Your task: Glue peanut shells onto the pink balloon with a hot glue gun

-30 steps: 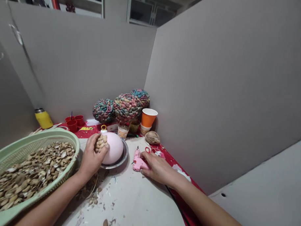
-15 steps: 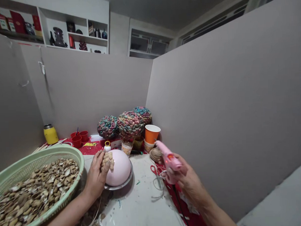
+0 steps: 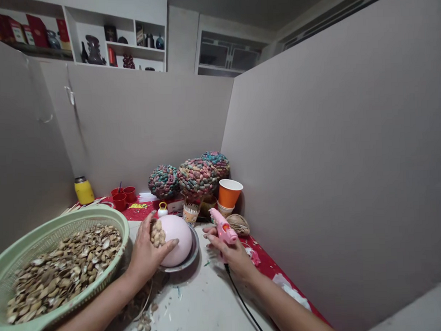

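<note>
My left hand [image 3: 146, 255] cups the side of a pink ball [image 3: 176, 237] that rests on a metal plate [image 3: 191, 256]. A patch of tan nut shells [image 3: 158, 234] is stuck on the ball beside my fingers. My right hand [image 3: 228, 249] grips a pink glue gun [image 3: 222, 229], its nozzle pointing up and left, a short way right of the ball. The gun's black cord [image 3: 243, 300] trails toward me across the table.
A green basket [image 3: 34, 230] full of shells stands at the left. Behind the ball are three shell-covered coloured balls [image 3: 197, 173], an orange cup [image 3: 229, 193], a twine ball [image 3: 240, 224], red cups [image 3: 122, 197] and a yellow jar [image 3: 84, 189]. Grey partition walls close in the back and right.
My right hand picked the glue gun up from the table, lifted it, then brought it down and left toward the pink ball. My left hand stayed on the ball.
</note>
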Demonstrator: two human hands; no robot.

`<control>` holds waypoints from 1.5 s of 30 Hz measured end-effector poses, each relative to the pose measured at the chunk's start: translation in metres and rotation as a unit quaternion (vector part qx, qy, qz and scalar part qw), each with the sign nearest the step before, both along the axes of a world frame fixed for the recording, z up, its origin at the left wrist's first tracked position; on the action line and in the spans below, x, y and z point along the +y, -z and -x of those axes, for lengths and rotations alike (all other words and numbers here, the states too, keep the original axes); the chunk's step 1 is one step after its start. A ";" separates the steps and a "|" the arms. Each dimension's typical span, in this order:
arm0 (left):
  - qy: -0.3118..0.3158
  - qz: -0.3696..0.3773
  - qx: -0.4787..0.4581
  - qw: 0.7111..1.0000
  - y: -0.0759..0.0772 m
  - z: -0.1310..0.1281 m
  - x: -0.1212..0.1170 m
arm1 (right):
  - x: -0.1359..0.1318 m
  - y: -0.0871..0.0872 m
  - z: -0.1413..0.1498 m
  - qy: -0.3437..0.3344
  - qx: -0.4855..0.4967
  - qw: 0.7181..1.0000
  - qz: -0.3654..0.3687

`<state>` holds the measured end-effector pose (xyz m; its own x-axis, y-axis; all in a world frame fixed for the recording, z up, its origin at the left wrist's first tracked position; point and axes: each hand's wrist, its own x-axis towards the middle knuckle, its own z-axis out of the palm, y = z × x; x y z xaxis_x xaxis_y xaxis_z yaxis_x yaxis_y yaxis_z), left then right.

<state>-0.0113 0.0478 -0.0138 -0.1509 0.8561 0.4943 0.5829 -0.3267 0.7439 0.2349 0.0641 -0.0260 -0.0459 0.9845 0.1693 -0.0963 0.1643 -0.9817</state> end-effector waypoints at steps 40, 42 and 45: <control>0.121 -0.027 0.074 0.990 0.006 0.019 -0.020 | 0.006 0.002 0.025 -0.062 -0.031 0.998 0.001; 0.110 -0.017 0.082 0.990 0.009 0.021 -0.020 | 0.003 0.011 0.024 -0.079 -0.046 0.996 -0.004; 0.100 0.002 0.097 0.990 0.010 0.021 -0.020 | 0.000 0.017 0.020 -0.101 -0.094 0.989 -0.055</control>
